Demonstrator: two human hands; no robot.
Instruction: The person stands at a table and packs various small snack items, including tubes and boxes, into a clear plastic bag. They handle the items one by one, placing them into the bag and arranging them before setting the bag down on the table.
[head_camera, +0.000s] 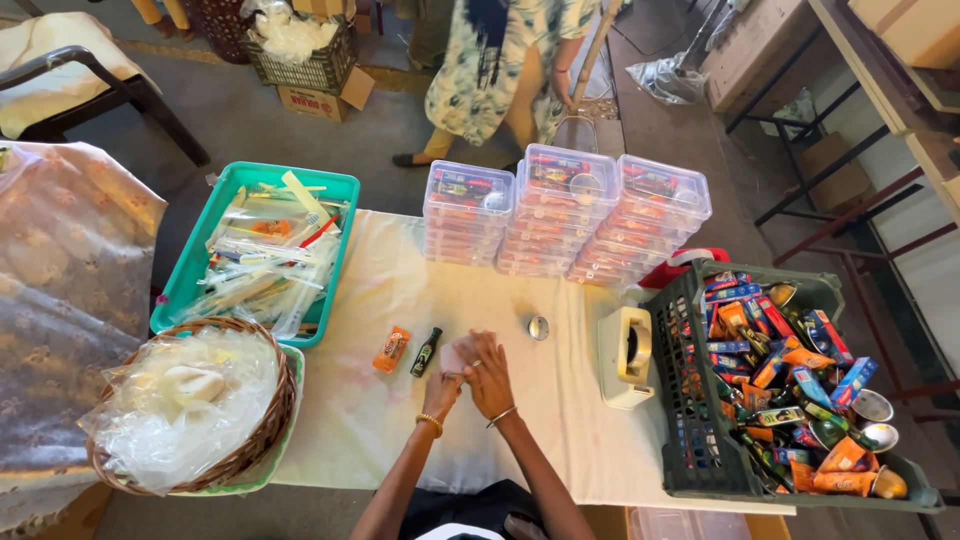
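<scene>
My left hand (442, 385) and my right hand (489, 372) meet at the middle of the white-covered table (400, 280), both closed on a small pale packet (457, 354) held between the fingers. Just left of my hands lie a small dark bottle (426, 352) and an orange sachet (392, 349). A small round metal tin (539, 327) sits to the right of my hands.
Three stacks of clear lidded boxes (565, 212) stand at the table's far side. A teal tray (255, 245) of wrapped items and a wicker basket (195, 405) sit left. A tape dispenser (626, 355) and a dark crate (780, 385) of small goods sit right. A person (500, 60) stands beyond.
</scene>
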